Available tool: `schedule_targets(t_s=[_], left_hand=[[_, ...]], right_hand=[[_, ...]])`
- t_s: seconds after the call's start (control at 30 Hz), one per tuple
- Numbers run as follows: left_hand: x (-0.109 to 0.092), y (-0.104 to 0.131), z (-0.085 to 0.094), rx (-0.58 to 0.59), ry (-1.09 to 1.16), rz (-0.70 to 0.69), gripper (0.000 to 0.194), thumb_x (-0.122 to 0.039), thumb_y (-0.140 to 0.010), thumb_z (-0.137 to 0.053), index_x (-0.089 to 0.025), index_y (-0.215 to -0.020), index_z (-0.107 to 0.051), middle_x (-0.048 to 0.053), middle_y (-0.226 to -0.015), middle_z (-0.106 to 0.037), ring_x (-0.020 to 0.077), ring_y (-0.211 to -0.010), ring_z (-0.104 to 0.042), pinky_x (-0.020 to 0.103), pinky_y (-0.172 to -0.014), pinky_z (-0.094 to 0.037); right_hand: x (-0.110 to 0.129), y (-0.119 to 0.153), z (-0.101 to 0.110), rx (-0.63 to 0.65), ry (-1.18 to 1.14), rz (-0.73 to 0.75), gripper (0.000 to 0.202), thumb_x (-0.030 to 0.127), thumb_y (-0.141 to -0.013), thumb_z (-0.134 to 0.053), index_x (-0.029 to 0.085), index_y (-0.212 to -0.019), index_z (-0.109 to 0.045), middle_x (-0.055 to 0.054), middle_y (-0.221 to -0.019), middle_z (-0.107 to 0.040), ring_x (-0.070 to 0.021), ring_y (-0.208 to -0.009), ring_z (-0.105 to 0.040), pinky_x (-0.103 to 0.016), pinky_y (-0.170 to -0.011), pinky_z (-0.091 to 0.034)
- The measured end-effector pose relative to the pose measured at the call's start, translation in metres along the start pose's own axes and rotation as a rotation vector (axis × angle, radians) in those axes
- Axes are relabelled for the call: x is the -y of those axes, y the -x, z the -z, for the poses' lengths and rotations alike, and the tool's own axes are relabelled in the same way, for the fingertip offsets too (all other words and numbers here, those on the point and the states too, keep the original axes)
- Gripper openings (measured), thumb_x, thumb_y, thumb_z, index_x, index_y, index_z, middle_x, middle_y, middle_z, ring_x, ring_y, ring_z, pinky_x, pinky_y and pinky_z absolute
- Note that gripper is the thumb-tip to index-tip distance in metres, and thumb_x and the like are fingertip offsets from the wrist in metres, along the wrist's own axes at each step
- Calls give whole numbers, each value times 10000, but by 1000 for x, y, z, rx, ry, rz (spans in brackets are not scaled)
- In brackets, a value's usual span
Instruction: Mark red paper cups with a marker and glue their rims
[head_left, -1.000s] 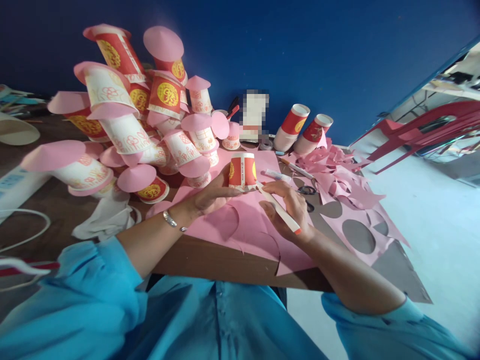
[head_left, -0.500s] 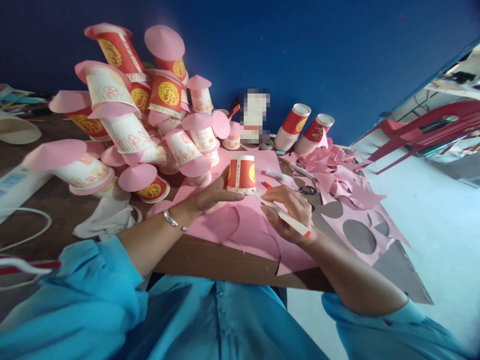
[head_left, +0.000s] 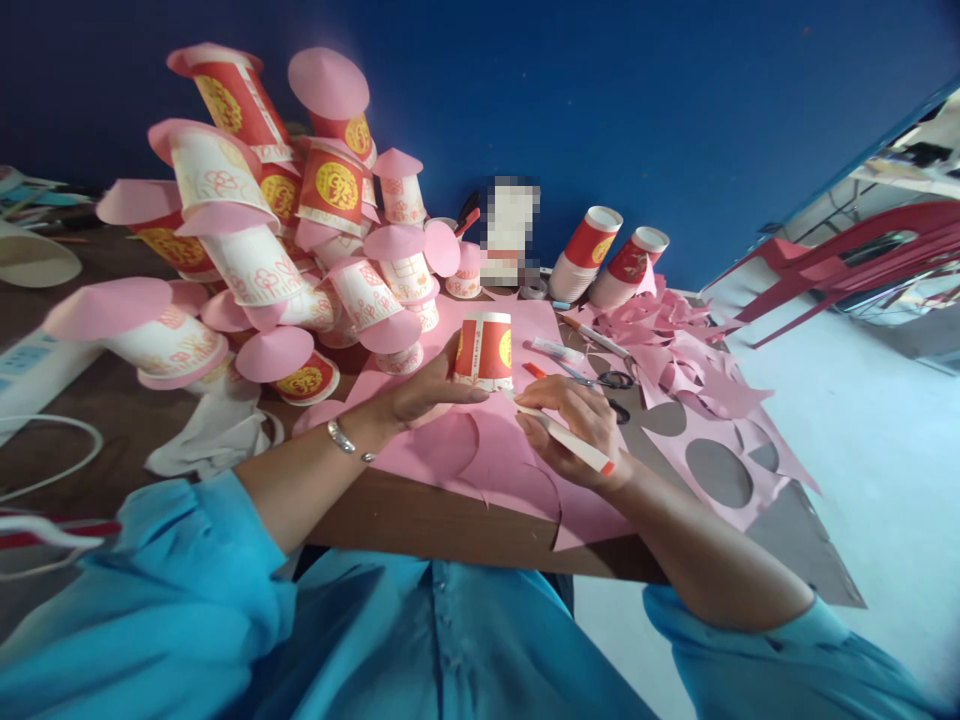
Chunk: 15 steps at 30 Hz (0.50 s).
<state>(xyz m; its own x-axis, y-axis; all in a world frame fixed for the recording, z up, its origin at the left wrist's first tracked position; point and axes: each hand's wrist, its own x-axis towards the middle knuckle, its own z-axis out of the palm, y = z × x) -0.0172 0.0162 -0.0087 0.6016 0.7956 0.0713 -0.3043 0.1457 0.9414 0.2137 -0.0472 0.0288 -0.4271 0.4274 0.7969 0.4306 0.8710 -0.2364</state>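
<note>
A red and white paper cup (head_left: 484, 350) with a gold emblem stands rim down over the pink paper, small drawings along its lower white band. My left hand (head_left: 435, 390) grips it from the left, thumb along the bottom edge. In my right hand (head_left: 574, 425) is a white marker (head_left: 574, 442) with an orange end, its tip close to the cup's lower right edge. Beneath both hands lie pink paper sheets (head_left: 517, 455) with curved cuts. An orange cap (head_left: 535, 370) rests just beyond my right hand.
Decorated cups with pink cone tops (head_left: 244, 265) are piled at the left. Stacked cups (head_left: 589, 250) stand at the back, beside pink scraps (head_left: 675, 340). Scissors (head_left: 615, 380) lie right of my right hand. A red chair (head_left: 840, 260) stands at the right.
My right hand and the marker have shifted slightly left and down, uncovering more of the scissors. The cup has turned or tilted slightly in my left hand.
</note>
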Motion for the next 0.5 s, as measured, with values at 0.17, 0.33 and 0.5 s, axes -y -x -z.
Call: schedule_targets(t_s=[0.17, 0.33, 0.5], left_hand=[[2, -1, 2, 23, -18, -45, 641, -311, -750, -976, -265, -1301, -651, 54, -1136, -747, 271, -1075, -720, 433, -946, -557], [5, -2, 4, 16, 2, -50, 738, -303, -761, -987, -281, -1408, -632, 77, -1250, -769, 308, -1195, -740, 497, -1057, -575], [4, -3, 2, 16, 41, -31, 801, -308, -743, -1010, -295, -1442, -618, 85, -1328, -767, 323, -1282, -732, 550, -1168, -554]], right_hand=[[0, 0, 2, -8, 18, -15, 80, 208, -1078, -634, 225, -1142, -678, -48, -897, -789, -203, -805, -798, -325, -661, -662], [-5, 5, 2, -30, 39, -8, 181, 221, -1080, -653, 246, -1255, -691, -54, -966, -800, -224, -874, -808, -372, -746, -683], [-13, 12, -1, -47, 140, -88, 238, 160, -1098, -599, 252, -1297, -692, -47, -964, -792, -182, -790, -777, -316, -701, -634]])
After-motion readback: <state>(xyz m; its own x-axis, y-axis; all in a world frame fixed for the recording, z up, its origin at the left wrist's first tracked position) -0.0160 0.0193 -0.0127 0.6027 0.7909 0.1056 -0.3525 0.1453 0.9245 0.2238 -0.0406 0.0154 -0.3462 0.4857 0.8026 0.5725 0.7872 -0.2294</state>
